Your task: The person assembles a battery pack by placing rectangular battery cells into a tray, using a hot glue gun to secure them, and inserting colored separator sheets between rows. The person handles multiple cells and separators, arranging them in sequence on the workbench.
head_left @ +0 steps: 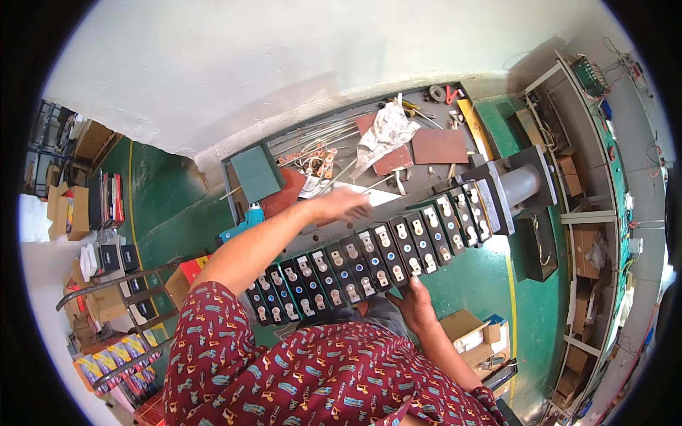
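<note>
A long row of black battery cells (348,268) runs slantwise in front of me, rising to the right. Each cell has silver terminal tabs, and many show a small blue dot in the middle. My left hand (342,206) reaches across to the far side of the row, its fingers stretched out, slightly blurred, and nothing visible in them. At the near side, my right hand (419,307) touches the edge of a cell with its thumb raised and its fingers spread, partly hidden under the row. A grey plate-and-cylinder press (518,186) stands against the row's right end.
Beyond the row, a grey bench (341,153) bears metal rods, a crumpled cloth (387,135), reddish-brown sheets (439,146) and hand tools. A teal power drill (245,221) lies left of my left forearm. Shelving (588,216) stands right; an open carton (465,334) sits on the floor.
</note>
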Available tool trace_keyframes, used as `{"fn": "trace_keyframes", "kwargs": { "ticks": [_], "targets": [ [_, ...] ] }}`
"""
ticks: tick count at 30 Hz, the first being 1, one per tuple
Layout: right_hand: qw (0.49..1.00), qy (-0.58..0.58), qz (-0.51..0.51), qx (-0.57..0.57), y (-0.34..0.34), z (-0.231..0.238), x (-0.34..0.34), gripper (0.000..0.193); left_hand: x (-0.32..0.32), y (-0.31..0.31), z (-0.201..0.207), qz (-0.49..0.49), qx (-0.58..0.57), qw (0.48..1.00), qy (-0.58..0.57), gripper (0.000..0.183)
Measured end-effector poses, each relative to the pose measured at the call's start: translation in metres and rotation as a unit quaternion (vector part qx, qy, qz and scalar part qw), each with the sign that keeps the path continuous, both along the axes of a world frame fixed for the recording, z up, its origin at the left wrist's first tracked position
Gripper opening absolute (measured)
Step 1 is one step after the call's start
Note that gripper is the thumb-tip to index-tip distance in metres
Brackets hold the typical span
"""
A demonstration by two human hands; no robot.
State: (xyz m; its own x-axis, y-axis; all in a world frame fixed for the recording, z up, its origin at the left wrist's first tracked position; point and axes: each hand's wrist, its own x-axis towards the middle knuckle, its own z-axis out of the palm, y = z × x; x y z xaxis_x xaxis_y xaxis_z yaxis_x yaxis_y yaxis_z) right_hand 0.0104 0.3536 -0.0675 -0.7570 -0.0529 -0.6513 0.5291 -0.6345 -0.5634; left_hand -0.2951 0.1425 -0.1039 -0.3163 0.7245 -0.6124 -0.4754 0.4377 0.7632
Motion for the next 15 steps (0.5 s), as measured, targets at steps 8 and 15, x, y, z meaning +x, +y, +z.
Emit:
{"fn": "trace_keyframes", "kwargs": {
  "ticks": [8, 15],
  "targets": [
    [0.994, -0.045, -0.101, -0.019, 0.005, -0.008, 0.019, 0.049, -0.058, -0.091, -0.101, -0.192, -0.46, 0.752, 0.431, 0.104],
    [0.986, -0.081, -0.147, 0.005, 0.001, -0.009, 0.026, 0.041, -0.054, -0.075, -0.048, -0.08, -0.365, 0.739, 0.561, 0.089]
  ]
}}
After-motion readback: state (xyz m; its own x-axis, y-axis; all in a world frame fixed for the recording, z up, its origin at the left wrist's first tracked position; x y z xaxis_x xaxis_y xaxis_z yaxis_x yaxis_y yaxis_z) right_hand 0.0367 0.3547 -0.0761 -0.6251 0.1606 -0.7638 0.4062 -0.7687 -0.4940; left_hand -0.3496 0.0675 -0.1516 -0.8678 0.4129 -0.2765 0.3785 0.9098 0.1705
